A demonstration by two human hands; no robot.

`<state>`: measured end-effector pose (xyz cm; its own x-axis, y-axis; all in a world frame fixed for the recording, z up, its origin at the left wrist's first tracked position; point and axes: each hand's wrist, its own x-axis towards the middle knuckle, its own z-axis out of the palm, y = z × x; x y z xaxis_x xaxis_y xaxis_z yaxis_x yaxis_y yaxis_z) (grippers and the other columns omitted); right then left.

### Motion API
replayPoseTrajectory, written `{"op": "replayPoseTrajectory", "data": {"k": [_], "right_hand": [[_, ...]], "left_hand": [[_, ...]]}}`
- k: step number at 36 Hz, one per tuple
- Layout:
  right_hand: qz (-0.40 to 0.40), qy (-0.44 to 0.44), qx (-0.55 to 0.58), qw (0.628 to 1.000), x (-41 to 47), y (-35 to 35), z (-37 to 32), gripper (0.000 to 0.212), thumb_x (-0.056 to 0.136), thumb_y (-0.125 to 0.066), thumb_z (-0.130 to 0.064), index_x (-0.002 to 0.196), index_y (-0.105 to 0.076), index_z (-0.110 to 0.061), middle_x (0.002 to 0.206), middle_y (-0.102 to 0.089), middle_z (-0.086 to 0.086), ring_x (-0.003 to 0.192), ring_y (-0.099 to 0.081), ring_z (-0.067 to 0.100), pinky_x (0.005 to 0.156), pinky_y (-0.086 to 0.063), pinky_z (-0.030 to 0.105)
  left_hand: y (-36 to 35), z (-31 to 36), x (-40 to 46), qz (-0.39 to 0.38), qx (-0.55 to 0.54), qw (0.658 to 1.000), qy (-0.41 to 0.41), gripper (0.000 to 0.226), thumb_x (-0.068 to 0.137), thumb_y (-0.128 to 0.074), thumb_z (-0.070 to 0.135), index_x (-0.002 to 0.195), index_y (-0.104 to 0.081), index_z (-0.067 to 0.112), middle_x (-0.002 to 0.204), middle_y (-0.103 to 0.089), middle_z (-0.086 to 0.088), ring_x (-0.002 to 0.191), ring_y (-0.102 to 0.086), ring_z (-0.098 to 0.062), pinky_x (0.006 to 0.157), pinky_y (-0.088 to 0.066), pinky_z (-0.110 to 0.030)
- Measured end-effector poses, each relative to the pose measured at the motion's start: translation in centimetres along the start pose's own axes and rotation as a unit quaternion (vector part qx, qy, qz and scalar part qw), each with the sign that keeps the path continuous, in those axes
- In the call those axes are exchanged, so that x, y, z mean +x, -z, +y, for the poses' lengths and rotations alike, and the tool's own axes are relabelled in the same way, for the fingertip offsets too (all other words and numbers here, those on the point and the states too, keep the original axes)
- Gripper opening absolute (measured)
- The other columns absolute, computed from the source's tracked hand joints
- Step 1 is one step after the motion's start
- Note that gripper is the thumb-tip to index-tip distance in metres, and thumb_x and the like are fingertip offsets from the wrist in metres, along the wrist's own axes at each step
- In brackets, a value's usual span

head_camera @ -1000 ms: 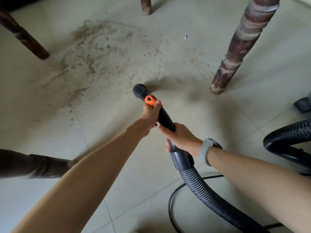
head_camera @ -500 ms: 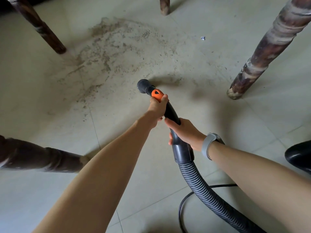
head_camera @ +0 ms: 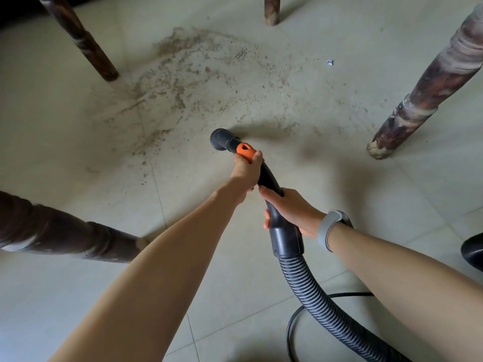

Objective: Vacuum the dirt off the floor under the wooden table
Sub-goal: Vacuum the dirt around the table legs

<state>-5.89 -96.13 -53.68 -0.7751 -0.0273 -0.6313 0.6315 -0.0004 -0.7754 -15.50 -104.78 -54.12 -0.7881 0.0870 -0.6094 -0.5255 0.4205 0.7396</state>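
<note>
A patch of brown dirt (head_camera: 198, 74) spreads over the pale tiled floor (head_camera: 78, 158) between the table legs. Both hands hold the black vacuum handle (head_camera: 269, 178), whose round open nozzle (head_camera: 219, 138) points down at the floor just short of the dirt's near edge. My left hand (head_camera: 247, 169) grips the handle just behind its orange slider (head_camera: 245, 150). My right hand (head_camera: 290, 207), with a grey wristband, grips the handle lower down, above the cuff where the ribbed hose (head_camera: 321, 301) joins.
Dark wooden table legs stand at the far left (head_camera: 81, 40), far middle (head_camera: 271, 9), right (head_camera: 423, 92) and near left (head_camera: 65, 236). A small white scrap (head_camera: 330, 62) lies on the floor. A black cable (head_camera: 292, 325) loops by the hose. A black object (head_camera: 473, 252) sits at the right edge.
The view has shifted, so the legs and dirt sit further right and lower in frame. The nozzle has come nearer to the dirt's edge. Both hands keep their hold.
</note>
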Motion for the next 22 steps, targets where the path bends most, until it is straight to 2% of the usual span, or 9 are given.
{"op": "replayPoseTrajectory", "data": {"k": [5, 10, 16, 19, 22], "right_hand": [[-0.003, -0.004, 0.004, 1.000, 0.4, -0.6, -0.8, 0.031, 0.090, -0.059, -0.038, 0.078, -0.050, -0.010, 0.059, -0.060, 0.005, 0.054, -0.062, 0.024, 0.064, -0.055, 0.031], [-0.019, -0.020, 0.014, 1.000, -0.7, -1.2, -0.4, 0.032, 0.089, -0.059, -0.038, 0.078, -0.050, -0.010, 0.059, -0.059, 0.006, 0.053, -0.060, 0.024, 0.062, -0.054, 0.030], [-0.036, -0.041, 0.015, 0.998, -2.0, -2.3, 0.2, 0.032, 0.090, -0.058, -0.038, 0.077, -0.049, -0.010, 0.061, -0.058, 0.007, 0.054, -0.060, 0.025, 0.066, -0.055, 0.033], [-0.052, -0.044, 0.001, 0.998, -2.2, -2.8, 0.3, 0.033, 0.089, -0.058, -0.039, 0.077, -0.049, -0.010, 0.062, -0.058, 0.008, 0.056, -0.061, 0.026, 0.066, -0.055, 0.033], [-0.070, -0.045, -0.005, 0.997, -2.4, -3.4, 0.1, 0.031, 0.090, -0.058, -0.037, 0.078, -0.048, -0.010, 0.062, -0.057, 0.008, 0.055, -0.061, 0.025, 0.061, -0.054, 0.030]], "left_hand": [[1.0, 0.6, -0.3, 0.012, 0.007, 1.000, -0.007, 0.046, 0.100, -0.036, 0.039, 0.135, -0.031, 0.011, 0.101, -0.050, -0.006, 0.069, -0.046, -0.012, 0.052, -0.037, -0.024], [1.2, -0.4, -1.1, 0.012, 0.006, 1.000, -0.001, 0.047, 0.100, -0.036, 0.039, 0.137, -0.029, 0.011, 0.099, -0.050, -0.004, 0.073, -0.048, -0.016, 0.051, -0.037, -0.024], [1.8, -1.9, -2.5, 0.017, -0.010, 1.000, 0.001, 0.056, 0.099, -0.036, 0.038, 0.146, -0.018, 0.014, 0.109, -0.048, -0.005, 0.080, -0.052, -0.018, 0.061, -0.044, -0.028], [2.3, -2.7, -3.0, 0.023, -0.020, 1.000, 0.008, 0.057, 0.099, -0.036, 0.039, 0.147, -0.014, 0.017, 0.106, -0.048, -0.005, 0.077, -0.052, -0.018, 0.066, -0.046, -0.030], [3.2, -3.3, -3.4, 0.038, -0.030, 0.999, 0.018, 0.056, 0.099, -0.037, 0.040, 0.146, -0.017, 0.018, 0.096, -0.050, -0.003, 0.074, -0.051, -0.018, 0.060, -0.043, -0.028]]}}
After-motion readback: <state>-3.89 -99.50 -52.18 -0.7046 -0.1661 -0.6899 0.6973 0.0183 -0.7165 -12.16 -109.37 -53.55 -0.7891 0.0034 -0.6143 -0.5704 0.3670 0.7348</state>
